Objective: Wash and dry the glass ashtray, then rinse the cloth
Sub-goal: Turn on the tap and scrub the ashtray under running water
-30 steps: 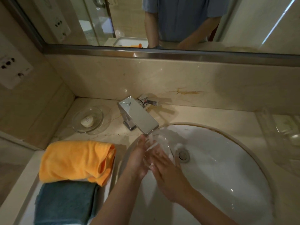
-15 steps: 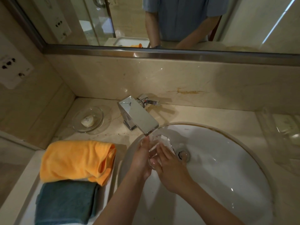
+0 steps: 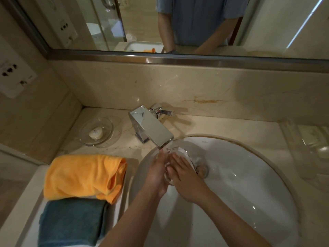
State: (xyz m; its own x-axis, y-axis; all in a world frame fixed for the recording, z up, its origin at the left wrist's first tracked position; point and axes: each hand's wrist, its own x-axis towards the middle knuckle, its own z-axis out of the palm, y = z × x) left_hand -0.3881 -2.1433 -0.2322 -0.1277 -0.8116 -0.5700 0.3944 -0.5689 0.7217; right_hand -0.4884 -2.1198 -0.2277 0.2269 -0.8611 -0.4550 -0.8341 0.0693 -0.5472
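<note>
both hands are over the white sink (image 3: pixel 249 202), right under the chrome faucet (image 3: pixel 151 129) spout. the glass ashtray (image 3: pixel 179 152) sits sandwiched between them, tilted up on edge. left hand (image 3: pixel 157 175) is pressed flat against its near side, right hand (image 3: pixel 185 179) lies over the other face with fingers spread, so both are clamped on it. the drain (image 3: pixel 203 169) is just past the right hand at about 2 o'clock, partly hidden by the glass.

around it: orange cloth (image 3: pixel 83 177) folded at 9 o'clock from the hands, on the counter edge, with a teal towel (image 3: pixel 71 223) touching it at 7 o'clock. a clear soap dish (image 3: pixel 106 122) with a small soap bar (image 3: pixel 96 133) sits at 10 o'clock beside the faucet. a clear tray (image 3: pixel 309 139) is off at 3 o'clock, too blurry to read. the mirror (image 3: pixel 178 24) runs along the top at 12.
</note>
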